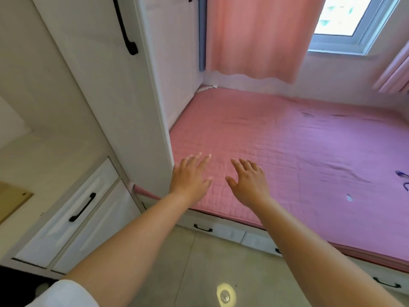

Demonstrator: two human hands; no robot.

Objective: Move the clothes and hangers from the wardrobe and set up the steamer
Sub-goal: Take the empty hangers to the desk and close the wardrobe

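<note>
Both my arms reach forward over the near left corner of a bed with a pink quilted cover. My left hand is spread flat with straight fingers, close to the white wardrobe edge. My right hand is beside it, fingers straight and apart, holding nothing. The wardrobe door with a long black handle is closed. No clothes or steamer show. A purple hanger's tip peeks in at the right edge of the bed.
White drawers with black handles stand at the lower left, and more drawers run under the bed. A pink curtain hangs by a window behind the bed. Grey tiled floor lies below me.
</note>
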